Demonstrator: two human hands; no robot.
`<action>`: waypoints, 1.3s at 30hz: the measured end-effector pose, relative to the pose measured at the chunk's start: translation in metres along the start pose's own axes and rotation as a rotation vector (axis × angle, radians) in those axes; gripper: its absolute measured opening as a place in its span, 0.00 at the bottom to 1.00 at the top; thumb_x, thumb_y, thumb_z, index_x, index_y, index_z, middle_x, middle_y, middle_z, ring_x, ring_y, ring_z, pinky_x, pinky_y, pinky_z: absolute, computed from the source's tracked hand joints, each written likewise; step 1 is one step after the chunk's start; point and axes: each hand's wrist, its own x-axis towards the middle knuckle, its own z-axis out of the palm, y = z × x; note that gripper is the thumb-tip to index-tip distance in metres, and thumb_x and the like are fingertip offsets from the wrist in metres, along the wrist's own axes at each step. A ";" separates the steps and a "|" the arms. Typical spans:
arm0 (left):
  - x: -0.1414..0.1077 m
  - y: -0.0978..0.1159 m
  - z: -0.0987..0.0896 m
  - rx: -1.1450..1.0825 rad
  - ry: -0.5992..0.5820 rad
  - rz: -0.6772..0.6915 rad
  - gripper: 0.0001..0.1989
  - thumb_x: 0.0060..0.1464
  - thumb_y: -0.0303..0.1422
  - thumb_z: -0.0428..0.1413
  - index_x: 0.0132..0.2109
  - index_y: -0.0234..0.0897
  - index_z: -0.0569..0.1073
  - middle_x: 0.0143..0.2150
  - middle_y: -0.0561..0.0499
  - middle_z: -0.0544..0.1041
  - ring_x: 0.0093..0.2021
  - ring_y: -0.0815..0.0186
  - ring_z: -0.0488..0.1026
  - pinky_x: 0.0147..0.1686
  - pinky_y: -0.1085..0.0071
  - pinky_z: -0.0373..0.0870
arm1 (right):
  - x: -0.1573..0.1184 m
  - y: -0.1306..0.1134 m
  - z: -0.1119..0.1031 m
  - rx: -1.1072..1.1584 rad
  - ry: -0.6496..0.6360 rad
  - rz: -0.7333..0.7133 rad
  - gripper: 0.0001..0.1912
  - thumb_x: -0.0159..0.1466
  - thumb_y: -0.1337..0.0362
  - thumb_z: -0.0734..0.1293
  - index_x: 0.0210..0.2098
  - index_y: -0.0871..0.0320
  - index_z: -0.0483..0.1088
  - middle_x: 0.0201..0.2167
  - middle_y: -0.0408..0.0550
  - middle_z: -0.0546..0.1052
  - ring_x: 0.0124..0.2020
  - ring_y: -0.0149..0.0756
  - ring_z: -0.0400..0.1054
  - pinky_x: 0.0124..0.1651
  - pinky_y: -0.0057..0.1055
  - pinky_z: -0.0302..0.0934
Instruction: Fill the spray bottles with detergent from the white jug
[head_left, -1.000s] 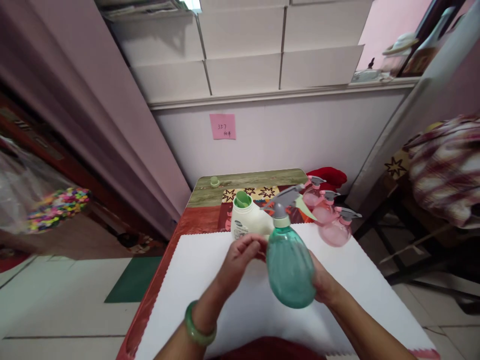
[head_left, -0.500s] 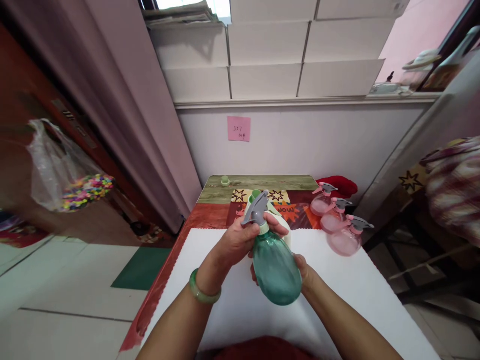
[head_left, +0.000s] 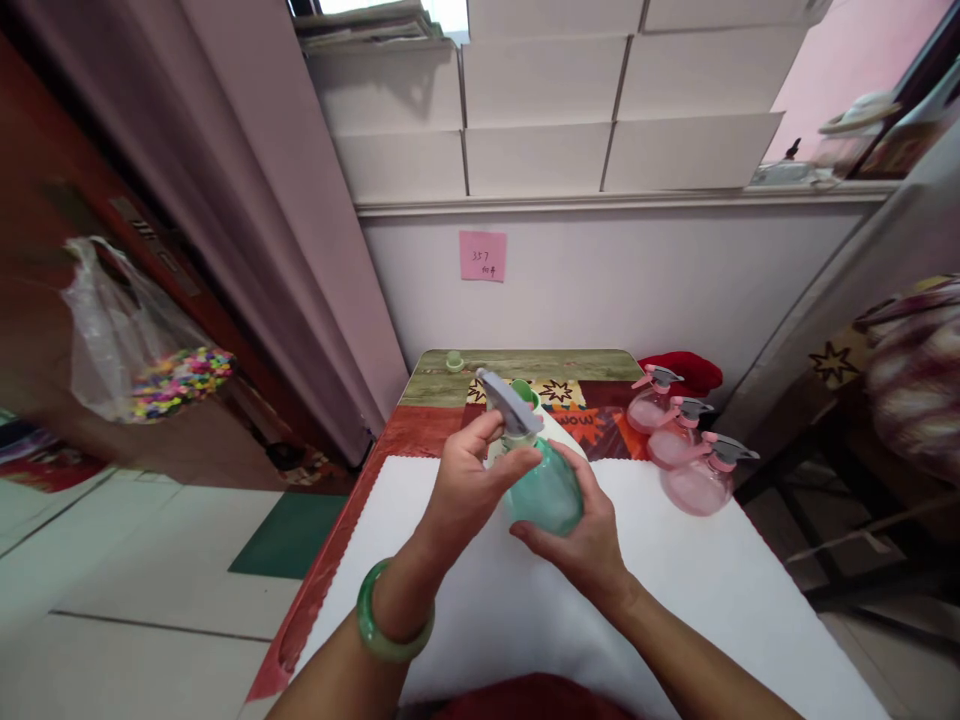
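Note:
A teal spray bottle [head_left: 551, 492] with a grey spray head [head_left: 510, 402] is between my two hands above the white cloth. My left hand [head_left: 472, 475], with a green bangle at the wrist, grips the bottle's neck and head, thumb in front. Wrapped round the bottle's body from the right is my right hand [head_left: 592, 530]. Behind the bottle stands a pale container with a green top [head_left: 526, 393], partly hidden. Three pink spray bottles [head_left: 697, 485] with grey heads stand in a row on the table's right side.
A small green cap [head_left: 454, 361] lies at the table's back left. Behind the pink bottles is a red cloth item [head_left: 686, 372]. White boxes [head_left: 536, 160] are stacked on the ledge. A plastic bag of colourful pieces [head_left: 180, 383] hangs at the left.
The teal bottle has turned, its spray head now pointing up and left, and its base has moved up and away from me. My right hand has shifted round its body.

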 end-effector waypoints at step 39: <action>0.009 -0.020 -0.008 -0.286 -0.387 -0.157 0.21 0.62 0.43 0.58 0.56 0.35 0.77 0.48 0.39 0.82 0.51 0.50 0.77 0.50 0.57 0.72 | 0.004 0.022 -0.012 0.804 -0.535 0.256 0.53 0.39 0.45 0.83 0.60 0.55 0.68 0.53 0.56 0.77 0.55 0.59 0.72 0.57 0.51 0.66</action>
